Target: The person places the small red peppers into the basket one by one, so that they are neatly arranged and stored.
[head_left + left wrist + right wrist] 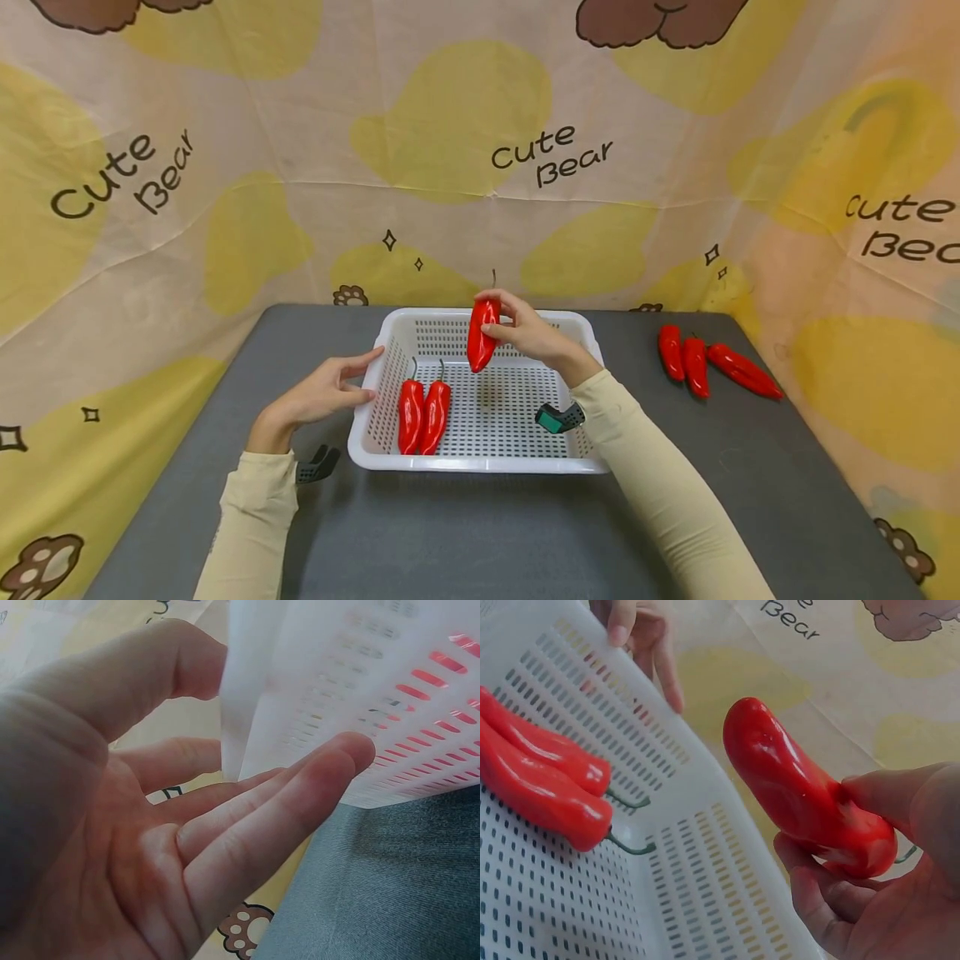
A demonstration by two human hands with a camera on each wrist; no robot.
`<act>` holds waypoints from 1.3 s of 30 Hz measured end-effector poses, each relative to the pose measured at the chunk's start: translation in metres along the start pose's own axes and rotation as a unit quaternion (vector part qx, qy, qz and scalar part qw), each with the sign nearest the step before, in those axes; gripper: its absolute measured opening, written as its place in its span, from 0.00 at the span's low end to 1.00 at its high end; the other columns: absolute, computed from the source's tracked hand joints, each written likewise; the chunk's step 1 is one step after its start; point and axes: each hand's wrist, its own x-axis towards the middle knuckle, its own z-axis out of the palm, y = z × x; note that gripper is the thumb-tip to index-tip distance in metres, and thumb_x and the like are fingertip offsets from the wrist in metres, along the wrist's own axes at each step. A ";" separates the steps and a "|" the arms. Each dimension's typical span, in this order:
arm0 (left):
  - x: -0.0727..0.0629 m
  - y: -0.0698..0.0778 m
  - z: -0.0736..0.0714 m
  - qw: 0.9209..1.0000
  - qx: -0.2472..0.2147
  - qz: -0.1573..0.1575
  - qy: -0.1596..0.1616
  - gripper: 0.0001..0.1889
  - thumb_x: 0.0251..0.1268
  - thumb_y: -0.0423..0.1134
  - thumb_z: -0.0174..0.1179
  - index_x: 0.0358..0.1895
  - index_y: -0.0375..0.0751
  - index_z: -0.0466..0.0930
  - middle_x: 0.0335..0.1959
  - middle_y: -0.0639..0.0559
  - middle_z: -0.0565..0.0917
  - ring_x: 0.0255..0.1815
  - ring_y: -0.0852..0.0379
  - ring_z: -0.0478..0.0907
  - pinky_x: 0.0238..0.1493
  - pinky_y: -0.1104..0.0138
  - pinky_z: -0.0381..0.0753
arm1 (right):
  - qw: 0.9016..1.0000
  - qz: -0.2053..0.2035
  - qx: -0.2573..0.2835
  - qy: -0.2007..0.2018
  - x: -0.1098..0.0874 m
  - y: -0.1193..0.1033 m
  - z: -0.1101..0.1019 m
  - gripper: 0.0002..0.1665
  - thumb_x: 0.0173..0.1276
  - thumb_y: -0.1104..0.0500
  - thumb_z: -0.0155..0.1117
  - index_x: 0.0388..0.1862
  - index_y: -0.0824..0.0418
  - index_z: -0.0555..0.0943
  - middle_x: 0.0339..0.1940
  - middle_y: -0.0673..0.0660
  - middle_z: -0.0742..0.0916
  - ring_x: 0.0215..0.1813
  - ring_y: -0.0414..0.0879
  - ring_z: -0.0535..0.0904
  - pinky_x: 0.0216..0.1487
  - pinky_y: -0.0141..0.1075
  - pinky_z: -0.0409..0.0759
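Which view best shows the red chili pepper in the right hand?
Right wrist: the red chili pepper appears largest, tip clear of the right hand. The head view shows it smaller, stem up. In the left wrist view it can't be identified; red shows through the slotted white basket.

Head view: forward and down across the dark-grey table [465, 533]. Left wrist view: close, outside the white perforated plastic basket [285, 682]. Right wrist view: close, facing its interior. All share the basket.
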 end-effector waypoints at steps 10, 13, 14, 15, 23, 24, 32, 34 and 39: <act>0.000 -0.001 -0.004 1.000 0.007 -0.002 0.004 0.41 0.68 0.31 0.60 0.80 0.33 0.48 0.73 0.23 0.65 0.46 0.49 0.89 0.46 0.58 0.90 | 0.998 0.048 -0.026 -0.035 0.007 0.015 0.012 0.31 0.76 0.67 0.54 0.77 0.61 0.63 0.67 0.67 0.75 0.59 0.57 0.78 0.55 0.42 0.86; -0.001 -0.001 -0.005 1.000 0.007 0.000 0.006 0.41 0.68 0.31 0.60 0.80 0.32 0.48 0.73 0.22 0.64 0.46 0.49 0.89 0.46 0.58 0.90 | 0.996 0.051 -0.047 -0.052 0.009 0.021 0.016 0.31 0.77 0.68 0.52 0.77 0.59 0.64 0.67 0.66 0.76 0.59 0.57 0.78 0.55 0.43 0.86; -0.002 -0.001 -0.006 1.000 0.007 0.002 0.007 0.41 0.68 0.31 0.60 0.80 0.31 0.48 0.73 0.21 0.64 0.46 0.49 0.89 0.47 0.58 0.90 | 0.996 0.050 -0.054 -0.056 0.010 0.022 0.017 0.31 0.76 0.68 0.52 0.76 0.59 0.64 0.66 0.66 0.77 0.59 0.56 0.78 0.55 0.43 0.86; -0.002 -0.001 -0.006 1.000 0.008 0.001 0.007 0.41 0.68 0.31 0.60 0.80 0.31 0.48 0.73 0.21 0.64 0.46 0.49 0.89 0.47 0.59 0.90 | 0.995 0.050 -0.063 -0.058 0.010 0.023 0.018 0.31 0.76 0.69 0.52 0.76 0.58 0.65 0.65 0.65 0.77 0.59 0.56 0.78 0.55 0.43 0.86; -0.009 -0.003 -0.004 1.000 0.020 -0.005 0.016 0.41 0.68 0.31 0.60 0.80 0.31 0.49 0.73 0.21 0.64 0.45 0.49 0.90 0.48 0.59 0.89 | 0.987 0.064 -0.120 -0.087 0.008 0.027 0.030 0.29 0.74 0.69 0.55 0.72 0.55 0.70 0.66 0.62 0.76 0.62 0.55 0.76 0.58 0.42 0.84; -0.009 -0.003 -0.003 1.000 0.018 -0.004 0.016 0.41 0.68 0.31 0.60 0.80 0.31 0.49 0.72 0.21 0.65 0.45 0.49 0.90 0.48 0.59 0.89 | 0.986 0.068 -0.126 -0.090 0.007 0.028 0.030 0.29 0.74 0.68 0.57 0.72 0.54 0.71 0.66 0.60 0.77 0.63 0.55 0.76 0.59 0.43 0.84; -0.008 -0.002 -0.001 1.000 0.006 0.005 0.009 0.41 0.67 0.29 0.59 0.79 0.28 0.48 0.72 0.20 0.65 0.45 0.48 0.89 0.46 0.59 0.90 | 0.976 0.069 -0.165 -0.127 0.003 0.033 0.035 0.28 0.73 0.65 0.59 0.71 0.57 0.72 0.66 0.57 0.78 0.66 0.53 0.73 0.70 0.49 0.76; -0.006 -0.001 0.000 1.000 0.006 0.006 0.011 0.40 0.67 0.29 0.59 0.79 0.28 0.48 0.72 0.20 0.65 0.45 0.48 0.89 0.46 0.59 0.90 | 0.973 0.065 -0.172 -0.139 0.003 0.033 0.035 0.28 0.73 0.66 0.59 0.71 0.58 0.72 0.67 0.58 0.77 0.66 0.53 0.73 0.71 0.49 0.76; -0.002 0.002 0.000 1.000 0.009 0.009 0.008 0.41 0.67 0.29 0.59 0.79 0.28 0.49 0.73 0.21 0.64 0.45 0.47 0.90 0.47 0.59 0.89 | 0.965 0.073 -0.195 -0.161 0.002 0.035 0.035 0.30 0.72 0.65 0.60 0.73 0.54 0.71 0.69 0.58 0.76 0.67 0.53 0.72 0.71 0.49 0.76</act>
